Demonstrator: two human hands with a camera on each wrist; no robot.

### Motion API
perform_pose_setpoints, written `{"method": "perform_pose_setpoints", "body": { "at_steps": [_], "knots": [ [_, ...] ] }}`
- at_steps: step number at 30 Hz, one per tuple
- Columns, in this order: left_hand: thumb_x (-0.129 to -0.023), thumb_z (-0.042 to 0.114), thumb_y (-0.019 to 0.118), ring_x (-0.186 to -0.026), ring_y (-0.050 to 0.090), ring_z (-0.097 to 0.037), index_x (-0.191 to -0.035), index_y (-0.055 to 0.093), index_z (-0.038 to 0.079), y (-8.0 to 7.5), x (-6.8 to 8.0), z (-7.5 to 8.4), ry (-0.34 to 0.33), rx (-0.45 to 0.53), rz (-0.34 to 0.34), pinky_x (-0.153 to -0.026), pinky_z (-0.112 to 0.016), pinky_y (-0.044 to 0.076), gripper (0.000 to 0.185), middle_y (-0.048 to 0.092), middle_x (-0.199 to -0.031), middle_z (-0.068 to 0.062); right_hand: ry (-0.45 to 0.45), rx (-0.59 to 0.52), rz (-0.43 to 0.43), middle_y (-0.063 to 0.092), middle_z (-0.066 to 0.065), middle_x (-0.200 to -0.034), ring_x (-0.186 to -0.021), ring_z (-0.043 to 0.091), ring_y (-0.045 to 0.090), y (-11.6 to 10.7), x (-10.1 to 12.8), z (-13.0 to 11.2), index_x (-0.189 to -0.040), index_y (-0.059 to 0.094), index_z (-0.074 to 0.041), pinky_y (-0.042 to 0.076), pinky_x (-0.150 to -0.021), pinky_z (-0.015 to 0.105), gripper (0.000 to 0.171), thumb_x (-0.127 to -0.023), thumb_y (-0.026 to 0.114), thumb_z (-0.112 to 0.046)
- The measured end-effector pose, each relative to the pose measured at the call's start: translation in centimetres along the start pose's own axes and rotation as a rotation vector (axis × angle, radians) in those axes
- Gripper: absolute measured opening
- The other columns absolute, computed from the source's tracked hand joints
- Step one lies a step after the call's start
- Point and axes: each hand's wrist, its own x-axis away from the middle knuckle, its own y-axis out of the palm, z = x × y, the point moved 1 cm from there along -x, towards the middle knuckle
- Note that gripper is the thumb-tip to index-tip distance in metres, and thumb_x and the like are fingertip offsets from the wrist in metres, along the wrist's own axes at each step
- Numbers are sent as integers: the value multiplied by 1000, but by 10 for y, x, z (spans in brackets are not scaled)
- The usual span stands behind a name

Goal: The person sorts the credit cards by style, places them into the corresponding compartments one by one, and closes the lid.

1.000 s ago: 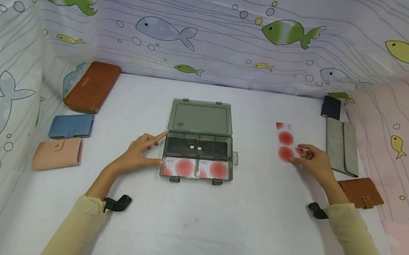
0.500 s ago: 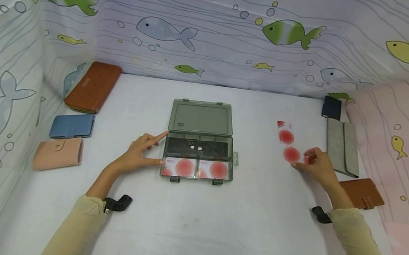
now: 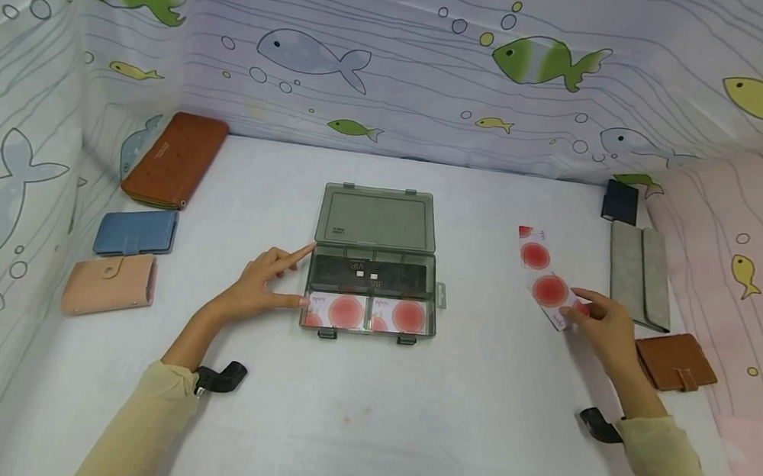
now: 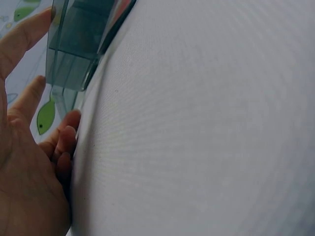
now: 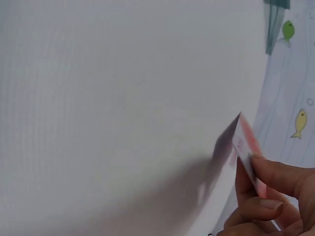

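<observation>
An open green-tinted plastic box (image 3: 378,218) lies at the middle of the table, lid folded back. My left hand (image 3: 252,287) is at its left side, thumb and index finger stretched out and touching the wall. Black cards (image 3: 333,273) fill the rear section. One red-and-white card (image 3: 345,312) lies in the front left compartment, another red-and-white card (image 3: 408,317) in the front right. My right hand (image 3: 609,330) pinches a card (image 3: 550,291) with a red circle, tilted in the right wrist view. Behind it a similar card (image 3: 535,255) lies on the table.
A brown zip wallet (image 3: 175,161), a blue wallet (image 3: 136,232) and a pink wallet (image 3: 110,284) line the left side. On the right are a dark blue booklet (image 3: 620,202), a grey folding case (image 3: 640,274) and a brown wallet (image 3: 676,361). A fish-patterned curtain (image 3: 431,82) encloses the table.
My right hand has drawn its card away from the other card, rightward and towards me, and the card has turned to a slant. The left hand and box have stayed in place.
</observation>
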Motion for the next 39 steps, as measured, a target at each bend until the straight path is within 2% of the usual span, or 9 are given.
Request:
{"method": "perform_pose_setpoints", "body": {
  "at_steps": [2,5,11,18,23,30,39],
  "knots": [
    [-81,35,81,-93,34,-19,-157,29,33,0,0,0,-1,-3,-1,-81,-41,23,92,47,-115,-8,-12,-38,38,56,-12,-72,-66,5,44,0,3,-4,-125,66,1,37,-52,22,39,-91,73,-18],
    [-81,35,81,-93,34,-19,-157,29,32,0,0,1,-3,-7,-2,-81,-41,24,92,47,-115,-8,-29,-98,70,52,-16,-71,-67,5,43,2,8,-11,-123,67,0,36,-52,21,37,-91,74,-18],
    [-80,34,81,-93,34,-19,-157,30,33,1,-1,-1,-6,-8,0,-82,-41,24,92,47,-115,-8,-42,-191,54,58,-20,-73,-73,3,49,10,15,-30,-121,68,2,41,-58,15,38,-90,75,-20],
    [-80,34,81,-94,34,-19,-157,30,33,1,-1,-1,-9,-4,2,-82,-41,24,92,46,-114,-8,-70,-303,-62,60,-14,-81,-76,6,51,28,22,-58,-125,67,1,46,-63,18,40,-91,74,-19],
    [-80,35,81,-94,34,-19,-157,30,34,1,-1,-1,-10,-5,2,-82,-41,24,92,47,-115,-8,-120,-400,-159,61,-10,-79,-71,6,48,41,28,-81,-124,66,4,40,-56,22,38,-90,74,-11],
    [-81,36,80,-94,34,-19,-157,29,33,0,1,0,-6,-10,1,-81,-42,23,91,46,-115,-8,-158,-411,-247,55,-6,-72,-65,8,41,62,31,-105,-121,69,1,34,-52,26,34,-88,75,-9],
    [-81,36,80,-95,34,-19,-157,29,33,1,1,-1,-13,0,-1,-81,-42,23,91,46,-115,-8,-195,-440,-342,50,-1,-65,-57,7,37,98,35,-129,-117,72,-2,30,-51,23,33,-85,77,-5]
  ]
}}
